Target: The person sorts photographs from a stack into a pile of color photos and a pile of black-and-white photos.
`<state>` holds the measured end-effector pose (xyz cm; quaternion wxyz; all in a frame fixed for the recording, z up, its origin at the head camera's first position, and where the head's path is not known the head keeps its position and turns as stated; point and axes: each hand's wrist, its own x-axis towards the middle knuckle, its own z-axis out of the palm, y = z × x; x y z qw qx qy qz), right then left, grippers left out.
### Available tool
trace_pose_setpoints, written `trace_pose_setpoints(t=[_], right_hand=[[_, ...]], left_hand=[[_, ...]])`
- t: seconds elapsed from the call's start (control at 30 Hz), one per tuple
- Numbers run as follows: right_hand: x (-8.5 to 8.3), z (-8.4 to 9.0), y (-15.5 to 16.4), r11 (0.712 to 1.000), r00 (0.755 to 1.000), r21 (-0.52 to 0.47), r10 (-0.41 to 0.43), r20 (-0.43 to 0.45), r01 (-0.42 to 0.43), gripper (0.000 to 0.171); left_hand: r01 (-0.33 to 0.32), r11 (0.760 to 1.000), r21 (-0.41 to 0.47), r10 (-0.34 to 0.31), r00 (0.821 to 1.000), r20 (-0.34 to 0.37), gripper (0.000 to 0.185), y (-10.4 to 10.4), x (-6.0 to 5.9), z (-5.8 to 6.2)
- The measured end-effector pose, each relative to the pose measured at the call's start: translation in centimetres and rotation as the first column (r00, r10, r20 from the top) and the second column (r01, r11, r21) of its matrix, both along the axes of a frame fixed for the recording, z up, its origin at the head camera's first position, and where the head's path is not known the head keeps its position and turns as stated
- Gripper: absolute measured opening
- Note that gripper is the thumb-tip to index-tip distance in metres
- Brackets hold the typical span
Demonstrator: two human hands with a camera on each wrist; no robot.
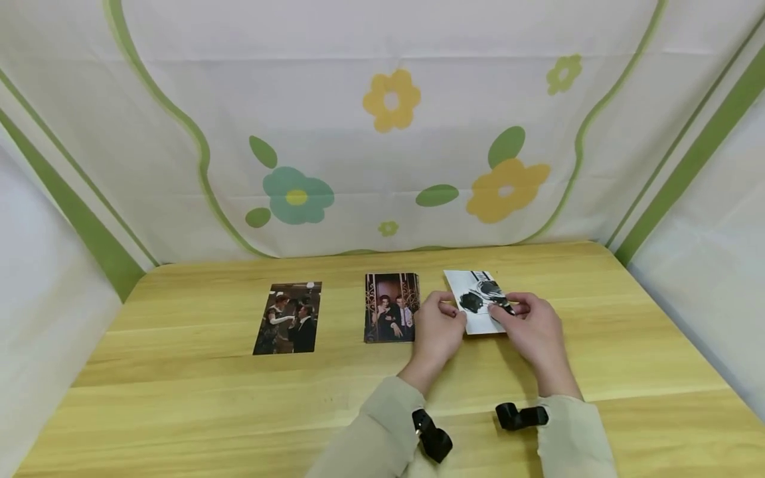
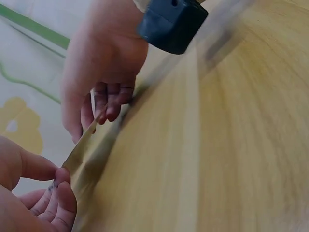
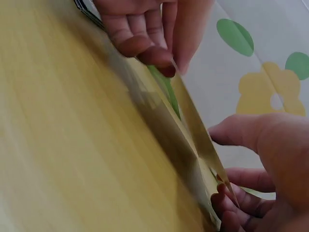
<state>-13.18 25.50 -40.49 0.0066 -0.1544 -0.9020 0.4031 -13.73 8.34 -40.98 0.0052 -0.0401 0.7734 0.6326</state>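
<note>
A card with a black-and-white print (image 1: 477,299) is held between both hands above the right part of the table. My left hand (image 1: 441,328) pinches its left edge. On the opposite side my right hand (image 1: 534,332) grips it, thumb lying on the printed face. In the left wrist view the card (image 2: 84,147) appears edge-on, tilted over the wood. The right wrist view shows the card's plain underside (image 3: 193,125). Just left of my left hand lies a stack of photo cards (image 1: 388,309), its top one showing two people in dark clothes.
Farther left, a single photo card (image 1: 289,318) lies flat on the wooden table (image 1: 209,398). A white cloth (image 1: 358,226) with printed flowers hangs behind the table, and more cloth closes off both sides. Black devices (image 1: 431,435) are strapped to both wrists over beige sleeves.
</note>
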Motion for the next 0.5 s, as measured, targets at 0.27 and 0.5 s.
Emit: trace_pose_setpoints(t=[0.27, 0.5], right_hand=[[0.1, -0.9, 0.5, 0.998, 0.998, 0.013, -0.063, -0.013, 0.063, 0.062], [0.1, -1.0, 0.5, 0.996, 0.998, 0.088, -0.024, -0.056, 0.029, 0.059]], left_hand=[[0.001, 0.992, -0.128, -0.008, 0.999, -0.052, 0.031, 1.2, 0.0, -0.8], [-0.002, 0.976, -0.22, -0.025, 0.993, -0.12, 0.029, 1.6, 0.4, -1.3]])
